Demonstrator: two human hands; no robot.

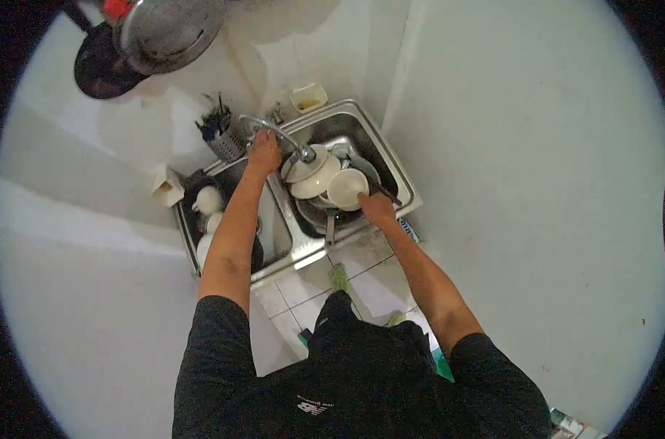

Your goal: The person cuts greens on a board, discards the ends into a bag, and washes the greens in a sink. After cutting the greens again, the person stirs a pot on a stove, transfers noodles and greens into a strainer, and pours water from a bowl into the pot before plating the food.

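Observation:
My left hand [265, 151] is at the base of the faucet [263, 121], its fingers closed around the handle there. The faucet's curved spout reaches over the right basin, its head above the dishes. In my right hand [377, 209] is a small cream bowl [346, 188], gripped at its near right edge with the inside facing up. Under and beside it, white plates [312, 180], pans and other dishes are piled in the right basin. A pan handle [331, 228] points toward me at the basin's front.
A metal holder [227, 145] full of utensils stands behind the left basin. White dishes [209, 201] sit at the left basin's far side. A small yellowish-bottomed dish [308, 98] rests behind the sink [301, 250]. Pans [171, 36] hang on the wall at upper left.

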